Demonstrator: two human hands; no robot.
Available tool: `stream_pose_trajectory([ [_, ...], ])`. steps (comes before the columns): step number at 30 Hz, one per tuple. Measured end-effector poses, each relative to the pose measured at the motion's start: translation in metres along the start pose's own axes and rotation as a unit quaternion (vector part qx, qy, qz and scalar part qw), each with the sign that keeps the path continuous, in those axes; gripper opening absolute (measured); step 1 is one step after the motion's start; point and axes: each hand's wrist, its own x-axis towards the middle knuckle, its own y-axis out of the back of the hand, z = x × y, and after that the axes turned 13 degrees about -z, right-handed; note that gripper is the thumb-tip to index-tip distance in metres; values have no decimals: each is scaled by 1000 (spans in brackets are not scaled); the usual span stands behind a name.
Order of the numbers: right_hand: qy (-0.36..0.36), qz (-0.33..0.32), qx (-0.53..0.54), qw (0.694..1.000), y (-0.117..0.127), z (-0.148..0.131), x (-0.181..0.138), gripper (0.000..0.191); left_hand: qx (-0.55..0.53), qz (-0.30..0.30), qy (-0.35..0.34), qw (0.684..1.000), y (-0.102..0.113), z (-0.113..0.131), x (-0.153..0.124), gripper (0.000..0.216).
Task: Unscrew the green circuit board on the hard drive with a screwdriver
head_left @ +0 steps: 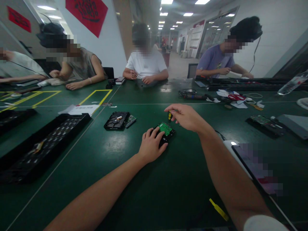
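Green tabletop (144,205) extends on the near side of the drive (166,129). Left hand (152,146): palm down, fingers splayed, resting on the drive's near-left part. Right hand (186,117): wrist bent, over the drive's far-right edge, fingers curled round a near-upright yellow-black screwdriver (169,116). Room: tabletop left of drive, reaching black tray's (54,152) edge; black casing (116,121) far-left of drive.

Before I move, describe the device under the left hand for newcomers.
On the green table, find the wearer's left hand. It rests on what looks like a black hard drive with a green circuit board; unlike the unit to its left, it has a screwdriver over it.
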Motion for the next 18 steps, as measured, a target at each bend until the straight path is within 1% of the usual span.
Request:
stream_pose_trajectory([
  [3,-1,-14,12,1000,2,-1,-1,29,-4,2,-1,1000,0,-1,0,59],
  [7,-35,41,-10,999,2,3,1,18,-6,3,-2,1000,0,-1,0,59],
  [10,-58,69,-31,995,0,5,1,26,-5,2,-3,1000,-1,-1,0,59],
  [12,-54,58,-21,997,-2,3,1,27,-6,2,-3,1000,-1,-1,0,59],
  [15,-27,39,19,999,-7,0,2,18,-10,3,-2,1000,-2,0,1,60],
  [18,-26,43,54,997,-9,-1,3,20,-17,6,-4,1000,-2,0,1,59],
])
